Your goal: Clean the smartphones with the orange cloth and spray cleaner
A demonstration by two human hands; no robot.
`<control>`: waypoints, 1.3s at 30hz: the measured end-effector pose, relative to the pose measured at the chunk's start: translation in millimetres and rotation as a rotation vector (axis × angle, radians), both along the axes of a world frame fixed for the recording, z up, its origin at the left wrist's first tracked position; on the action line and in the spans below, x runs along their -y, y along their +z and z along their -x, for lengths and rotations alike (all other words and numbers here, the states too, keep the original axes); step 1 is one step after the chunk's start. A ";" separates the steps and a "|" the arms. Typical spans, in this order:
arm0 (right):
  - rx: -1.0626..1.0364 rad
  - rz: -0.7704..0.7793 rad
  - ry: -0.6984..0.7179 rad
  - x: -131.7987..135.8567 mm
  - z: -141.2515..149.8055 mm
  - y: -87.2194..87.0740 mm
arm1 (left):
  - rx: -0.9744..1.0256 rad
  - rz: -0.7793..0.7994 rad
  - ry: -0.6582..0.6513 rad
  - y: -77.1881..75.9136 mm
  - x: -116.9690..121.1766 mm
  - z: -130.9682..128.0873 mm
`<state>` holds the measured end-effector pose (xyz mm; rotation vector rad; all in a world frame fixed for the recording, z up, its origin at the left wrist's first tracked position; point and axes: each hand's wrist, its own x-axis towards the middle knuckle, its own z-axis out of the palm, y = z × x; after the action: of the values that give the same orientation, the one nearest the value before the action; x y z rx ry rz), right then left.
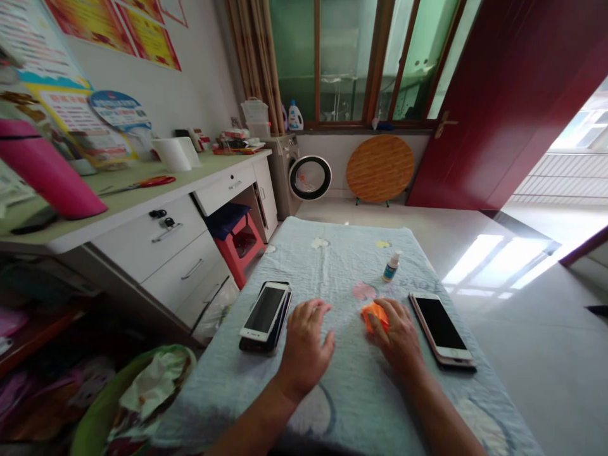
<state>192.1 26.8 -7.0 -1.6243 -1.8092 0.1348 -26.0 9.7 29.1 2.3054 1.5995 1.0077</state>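
Note:
My right hand [396, 332] is closed around a bunched orange cloth [373, 313] on the light blue table cover [327, 266]. With fingers apart and nothing in them, my left hand [308, 339] is over the cover, beside a white smartphone [265, 310]. That phone rests on top of a dark phone or case [256, 346], its screen dark. To the right of my right hand lies a stack with another white smartphone [439, 323] uppermost, its screen also dark. Beyond the orange cloth a small spray bottle [391, 267] with a blue label stands upright.
Along the left runs a desk [209, 171] with drawers, carrying scissors [142, 183] and a pink bottle [52, 168]. Under it is a red stool [240, 244]. A green bin [109, 392] stands at lower left. Behind are an open washing machine door [327, 177] and a round wooden tabletop [380, 168].

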 end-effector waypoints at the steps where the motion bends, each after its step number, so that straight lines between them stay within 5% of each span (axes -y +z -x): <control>1: 0.035 0.008 -0.036 0.5 -1.1 -1.4 | -0.054 -0.029 0.076 6.3 -3.4 12.1; 6: 0.187 0.084 -0.086 1.7 -2.2 -7.6 | -0.337 0.016 0.451 23.2 -10.3 74.0; 11: 0.213 0.124 -0.029 -0.2 -3.6 -10.9 | -0.457 0.136 0.497 15.5 -4.5 102.0; 21: 0.209 0.105 0.005 2.8 -2.5 -8.2 | -0.416 0.226 0.467 16.3 -9.0 96.7; 31: 0.162 0.147 0.074 1.1 -3.9 -3.3 | -0.472 0.125 0.489 19.3 -17.1 89.5; 39: 0.057 0.112 0.115 3.1 -2.4 4.0 | -0.324 0.050 0.314 22.6 -16.9 63.3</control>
<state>194.5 23.7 -3.0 -1.6151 -1.9699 0.2475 -89.3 26.6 51.7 2.3231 2.1368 0.6563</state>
